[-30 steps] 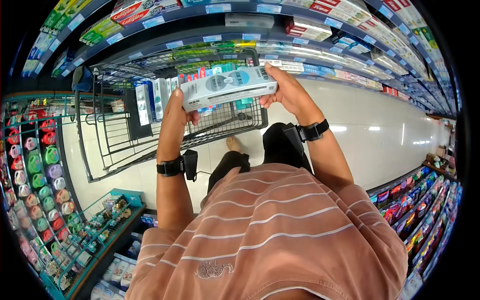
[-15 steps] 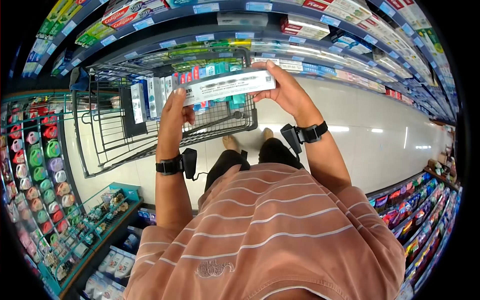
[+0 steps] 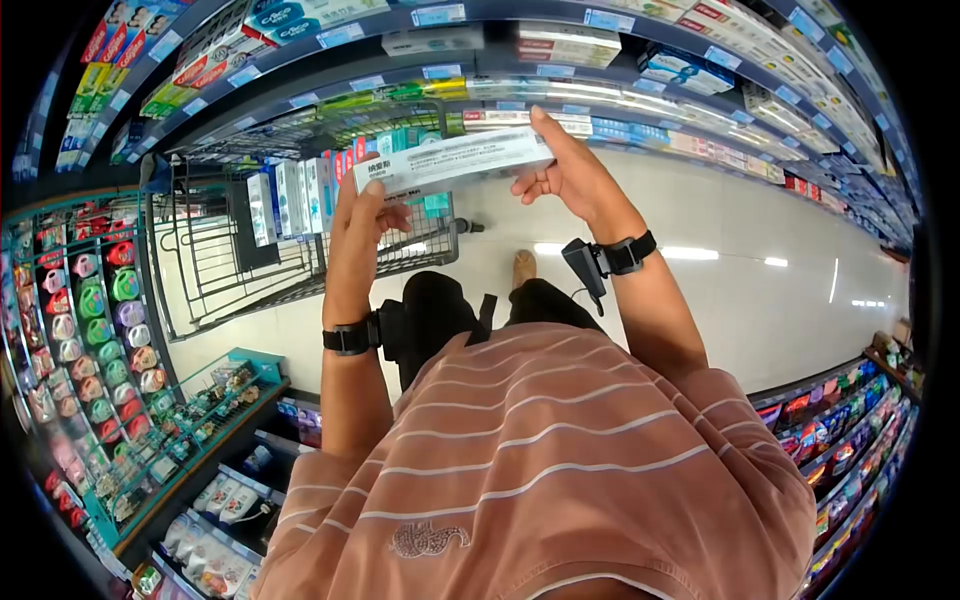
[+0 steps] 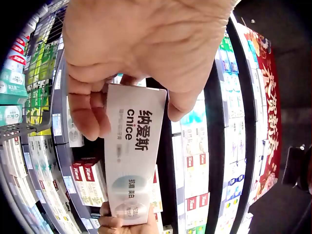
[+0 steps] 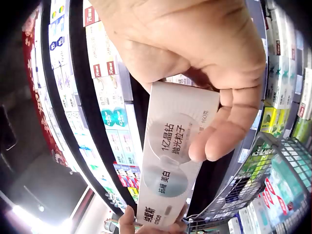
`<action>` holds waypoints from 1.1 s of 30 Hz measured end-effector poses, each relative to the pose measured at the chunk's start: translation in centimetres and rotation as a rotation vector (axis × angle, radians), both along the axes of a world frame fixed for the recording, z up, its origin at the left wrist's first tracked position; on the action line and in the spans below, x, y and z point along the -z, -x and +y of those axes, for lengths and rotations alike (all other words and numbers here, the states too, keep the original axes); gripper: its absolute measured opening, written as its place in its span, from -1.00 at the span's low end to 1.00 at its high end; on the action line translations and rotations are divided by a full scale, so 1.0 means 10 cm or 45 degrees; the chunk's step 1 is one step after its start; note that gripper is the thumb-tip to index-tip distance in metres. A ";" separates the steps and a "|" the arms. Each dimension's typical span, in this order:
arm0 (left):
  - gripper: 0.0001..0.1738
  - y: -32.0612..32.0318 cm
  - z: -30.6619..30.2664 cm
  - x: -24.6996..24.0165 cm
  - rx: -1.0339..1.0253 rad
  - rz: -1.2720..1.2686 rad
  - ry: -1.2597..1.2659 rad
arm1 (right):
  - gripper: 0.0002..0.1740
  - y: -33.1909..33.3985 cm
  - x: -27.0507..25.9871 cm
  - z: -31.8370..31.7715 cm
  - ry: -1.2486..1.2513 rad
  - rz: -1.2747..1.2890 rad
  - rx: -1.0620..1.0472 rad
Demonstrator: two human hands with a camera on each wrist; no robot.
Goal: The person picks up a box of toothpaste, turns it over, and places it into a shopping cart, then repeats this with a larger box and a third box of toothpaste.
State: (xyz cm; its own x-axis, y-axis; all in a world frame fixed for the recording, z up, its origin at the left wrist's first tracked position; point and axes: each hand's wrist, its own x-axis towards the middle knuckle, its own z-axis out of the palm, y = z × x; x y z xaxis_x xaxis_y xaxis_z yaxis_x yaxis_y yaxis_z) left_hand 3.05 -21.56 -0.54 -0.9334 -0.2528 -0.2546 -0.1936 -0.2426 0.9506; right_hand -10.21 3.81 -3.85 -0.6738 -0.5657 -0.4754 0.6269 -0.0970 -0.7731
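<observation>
A long white toothpaste box [image 3: 455, 160] with grey and teal print is held up between both hands, slightly tilted. My left hand [image 3: 358, 220] grips its left end, thumb on the near side. At the other end my right hand [image 3: 575, 180] holds the box with its thumb along the top edge. In the left wrist view, the box [image 4: 131, 151] shows "cnice" lettering under my left hand [image 4: 146, 39]. From the right wrist, the box's broad face [image 5: 165, 161] shows printed circles, and my right hand [image 5: 195, 48] curls around its end.
Behind the box stands a black wire shopping cart [image 3: 237, 235] with several upright toothpaste boxes [image 3: 290, 200] inside. Toothpaste shelves [image 3: 500, 85] curve across the back. Detergent bottles [image 3: 90, 300] line the left, with a teal rack [image 3: 262, 365] nearby. Pale floor [image 3: 720, 290] stretches right.
The box has been turned from its circled front to a narrow side covered in small print, staying in both hands. The cart has shifted left in view, and the legs have changed position.
</observation>
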 end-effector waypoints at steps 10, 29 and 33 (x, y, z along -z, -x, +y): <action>-0.47 -0.12 -0.33 -0.01 -0.145 -0.122 0.215 | -0.23 -0.03 0.08 -0.36 0.127 0.061 -0.108; -0.31 -0.37 -2.32 0.24 0.038 -0.106 -0.007 | -0.28 -0.61 -0.08 -2.19 -0.243 0.037 0.003; -0.26 -0.42 -2.42 0.33 0.043 -0.094 -0.095 | -0.31 -0.61 -0.03 -2.19 -0.029 -0.084 -0.069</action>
